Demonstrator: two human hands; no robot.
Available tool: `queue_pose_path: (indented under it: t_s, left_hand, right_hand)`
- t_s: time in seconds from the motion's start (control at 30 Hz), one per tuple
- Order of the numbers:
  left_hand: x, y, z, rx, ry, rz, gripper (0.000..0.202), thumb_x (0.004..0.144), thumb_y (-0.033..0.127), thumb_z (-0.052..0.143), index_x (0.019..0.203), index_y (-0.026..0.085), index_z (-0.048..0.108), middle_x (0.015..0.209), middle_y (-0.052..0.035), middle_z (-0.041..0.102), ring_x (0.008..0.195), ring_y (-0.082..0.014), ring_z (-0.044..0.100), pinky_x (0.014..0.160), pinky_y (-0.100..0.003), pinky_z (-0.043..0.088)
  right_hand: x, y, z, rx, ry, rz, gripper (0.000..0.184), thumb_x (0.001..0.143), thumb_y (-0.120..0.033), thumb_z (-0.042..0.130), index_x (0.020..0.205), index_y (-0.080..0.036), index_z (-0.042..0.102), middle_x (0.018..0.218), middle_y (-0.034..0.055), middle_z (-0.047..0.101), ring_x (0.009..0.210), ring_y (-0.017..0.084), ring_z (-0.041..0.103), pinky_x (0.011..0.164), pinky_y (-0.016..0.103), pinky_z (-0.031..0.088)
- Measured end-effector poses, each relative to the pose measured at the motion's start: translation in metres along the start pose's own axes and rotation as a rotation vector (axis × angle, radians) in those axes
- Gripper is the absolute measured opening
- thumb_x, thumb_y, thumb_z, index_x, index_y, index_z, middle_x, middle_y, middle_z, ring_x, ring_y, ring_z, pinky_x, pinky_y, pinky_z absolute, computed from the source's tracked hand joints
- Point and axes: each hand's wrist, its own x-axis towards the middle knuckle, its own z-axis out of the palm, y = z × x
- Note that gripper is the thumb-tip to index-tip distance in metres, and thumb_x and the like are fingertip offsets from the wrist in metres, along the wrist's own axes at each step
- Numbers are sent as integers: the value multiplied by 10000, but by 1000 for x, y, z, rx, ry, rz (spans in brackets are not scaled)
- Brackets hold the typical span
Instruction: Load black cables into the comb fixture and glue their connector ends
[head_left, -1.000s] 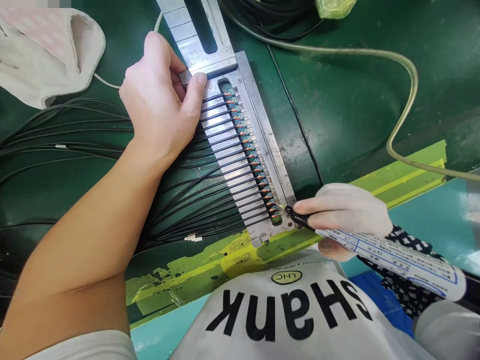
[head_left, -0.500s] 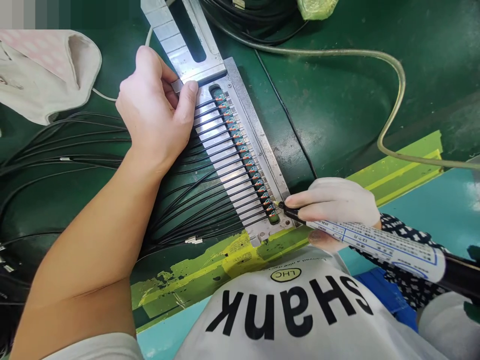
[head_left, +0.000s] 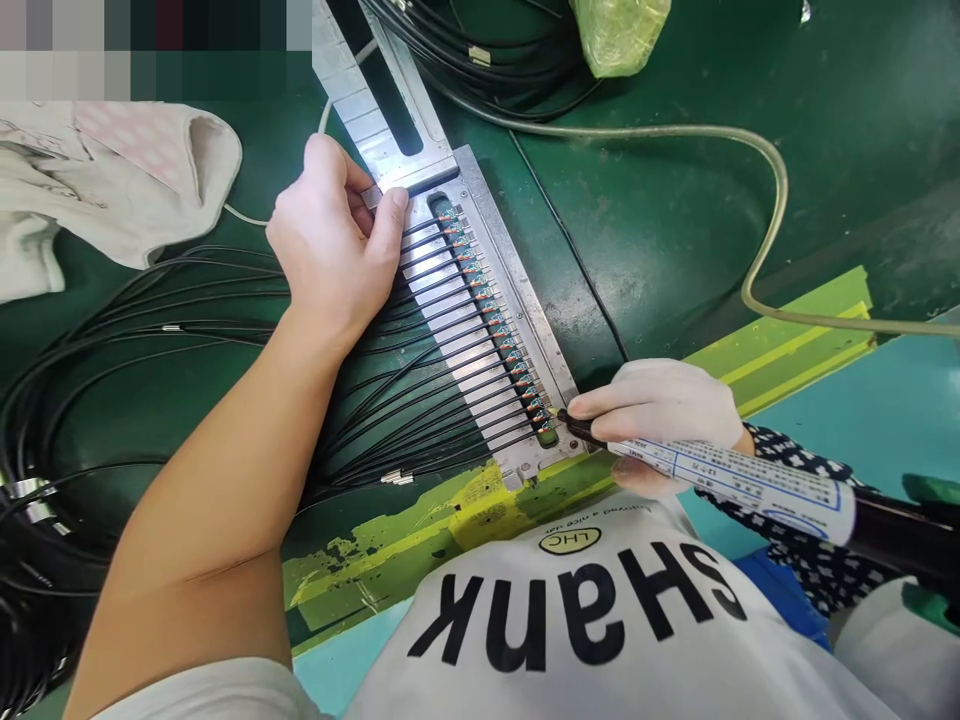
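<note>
A metal fixture [head_left: 466, 352] lies slanted on the bench, holding several black cables [head_left: 480, 385] side by side. Their stripped ends with orange wires meet small green circuit boards [head_left: 505, 343] in its slot. My left hand [head_left: 337, 225] pinches the fixture's left edge near the hinged metal frame [head_left: 375, 110], which is swung back. My right hand [head_left: 656, 410], in a white glove, grips a thick black pen-shaped tool [head_left: 739, 485] with a white printed label. The tool's tip is at the lower boards, by the near end of the slot; whether it touches them I cannot tell.
Coiled black cable [head_left: 495, 75] and a green-wrapped bundle [head_left: 619, 35] lie at the back. A pale hose [head_left: 675, 131] curves across the right side. White and pink cloth [head_left: 157, 160] rests at the left. Yellow-green tape [head_left: 390, 560] runs along the bench's front edge.
The view has shifted slightly, so the bench items sit lower or further right in the picture. Both hands keep their holds, and the tool's tip stays by the same lower boards.
</note>
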Motion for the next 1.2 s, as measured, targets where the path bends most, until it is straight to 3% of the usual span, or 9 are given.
queue_pose_path:
  t_s: [0.2, 0.27, 0.37, 0.57, 0.67, 0.8, 0.93, 1.07, 1.2]
  left_hand:
    - [1, 1, -1, -20, -37, -55, 204, 885, 375, 637, 974, 230, 524, 808, 4, 589, 808, -180, 637, 740, -340, 412]
    - [1, 5, -7, -68, -97, -85, 243, 920, 443, 598, 923, 229, 483, 803, -13, 567, 1003, -214, 673, 777, -363, 389]
    - [1, 9, -15, -109, -194, -106, 323, 974, 516, 518, 868, 223, 434, 790, -32, 530, 1282, -249, 596, 796, -382, 350]
    - [2, 1, -4, -50, -103, -75, 281, 925, 450, 602, 988, 212, 466, 826, 20, 529, 943, -204, 670, 899, -380, 439]
    - [2, -4, 2, -40, -108, -58, 245, 930, 400, 594, 1020, 205, 474, 825, 20, 507, 905, -201, 651, 939, -399, 456]
    - [2, -3, 1, -23, -97, -61, 237, 914, 404, 580, 1021, 213, 490, 826, 11, 532, 878, -206, 650, 881, -392, 467]
    - [2, 3, -8, -114, -142, -126, 334, 870, 558, 538, 1009, 256, 503, 860, -30, 578, 1071, -278, 668, 915, -467, 423]
    - [2, 14, -18, -204, -215, -198, 431, 771, 729, 469, 910, 323, 499, 923, -109, 641, 1370, -314, 538, 914, -530, 346]
    - [3, 21, -23, -174, -224, -216, 509, 710, 821, 414, 863, 338, 470, 858, -120, 640, 1388, -293, 529, 880, -522, 322]
  right_hand:
    - [1, 0, 1, 19, 45, -21, 156, 969, -314, 620, 1066, -195, 648, 1037, 109, 780, 851, 173, 755, 652, 281, 564]
    - [1, 0, 1, 13, 39, -13, 155, 971, -313, 618, 1063, -192, 651, 1039, 110, 779, 849, 171, 754, 649, 281, 561]
    - [0, 0, 1, 9, 43, -17, 155, 975, -303, 614, 1045, -171, 656, 1027, 128, 778, 853, 177, 756, 646, 285, 557]
    - [0, 0, 3, 3, 49, 0, 156, 1005, -339, 585, 1047, -203, 650, 1032, 100, 781, 869, 163, 758, 665, 278, 572]
    - [1, 0, 3, 8, 47, -3, 158, 1004, -336, 584, 1042, -198, 651, 1034, 105, 780, 871, 167, 759, 665, 281, 573]
    - [2, 1, 2, 29, 46, -16, 164, 991, -329, 602, 1042, -183, 656, 1027, 118, 779, 844, 170, 757, 663, 282, 570]
    - [2, 1, 2, 14, 32, -13, 171, 987, -320, 599, 1045, -171, 660, 1036, 136, 777, 832, 179, 755, 656, 292, 564]
    - [1, 1, 2, 10, 20, -3, 183, 995, -331, 594, 1052, -170, 659, 1052, 143, 775, 867, 186, 760, 674, 297, 574]
    - [2, 2, 2, 13, 22, 18, 184, 1003, -340, 589, 1072, -184, 658, 1060, 131, 776, 893, 181, 761, 696, 290, 584]
